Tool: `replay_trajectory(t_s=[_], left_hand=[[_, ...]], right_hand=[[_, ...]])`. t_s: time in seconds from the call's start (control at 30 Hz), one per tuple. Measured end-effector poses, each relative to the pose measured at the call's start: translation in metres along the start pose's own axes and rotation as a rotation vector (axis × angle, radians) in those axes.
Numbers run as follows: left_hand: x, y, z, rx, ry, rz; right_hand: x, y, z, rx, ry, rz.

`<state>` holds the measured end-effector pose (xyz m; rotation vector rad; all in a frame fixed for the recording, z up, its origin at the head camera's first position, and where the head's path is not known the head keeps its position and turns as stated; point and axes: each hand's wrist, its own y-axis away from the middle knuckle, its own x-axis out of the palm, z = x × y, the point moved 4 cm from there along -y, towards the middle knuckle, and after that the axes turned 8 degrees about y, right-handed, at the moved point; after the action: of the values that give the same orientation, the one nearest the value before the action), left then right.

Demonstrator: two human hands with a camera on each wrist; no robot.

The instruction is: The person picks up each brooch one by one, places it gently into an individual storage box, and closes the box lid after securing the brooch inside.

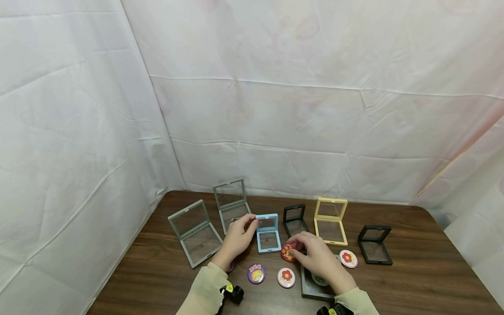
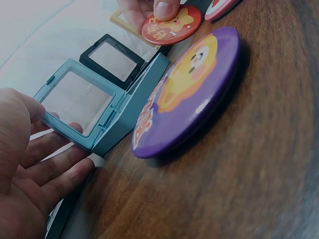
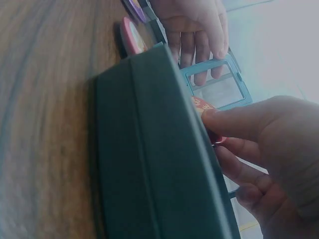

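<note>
My left hand (image 1: 238,238) pinches the side of the raised lid of a small light blue display frame (image 1: 269,251), thumb in front and fingers behind. The frame stands open on the table. In my right hand (image 1: 316,258) a round red badge (image 1: 287,253) with a yellow cartoon figure is held between thumb and fingers, just right of the blue frame. Nearer me lie a purple bear badge (image 1: 256,274) and a white badge with a red flower (image 1: 286,278). Beneath the right forearm is a flat grey frame (image 1: 315,294) with a greenish round badge (image 1: 320,280), partly hidden.
Two open grey frames (image 1: 193,232) stand at the left. A black frame (image 1: 294,219), a yellow frame (image 1: 330,218) and another black frame (image 1: 374,240) stand open behind and right. Another flower badge (image 1: 348,259) lies right of my right hand. White cloth (image 1: 275,109) hangs behind the table.
</note>
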<state>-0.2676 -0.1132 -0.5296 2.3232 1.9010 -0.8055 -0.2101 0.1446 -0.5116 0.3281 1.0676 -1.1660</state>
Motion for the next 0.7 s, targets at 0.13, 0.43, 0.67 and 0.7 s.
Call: replay_trajectory(t_s=[0.13, 0.43, 0.67, 0.7], left_hand=[[0.0002, -0.0006, 0.0004, -0.001, 0.001, 0.0], [0.0003, -0.0003, -0.0011, 0.007, -0.004, -0.009], [0.0016, -0.0008, -0.0015, 0.006, 0.004, 0.003], [0.0009, -0.0006, -0.0017, 0.005, 0.002, 0.001]], right_hand=[[-0.0004, -0.0007, -0.0002, 0.006, -0.004, -0.013], [-0.0035, -0.002, 0.0001, 0.061, -0.037, 0.007], [-0.0052, -0.0014, 0.0018, 0.13, -0.057, -0.014], [-0.0051, -0.0016, 0.0022, 0.138, -0.063, -0.022]])
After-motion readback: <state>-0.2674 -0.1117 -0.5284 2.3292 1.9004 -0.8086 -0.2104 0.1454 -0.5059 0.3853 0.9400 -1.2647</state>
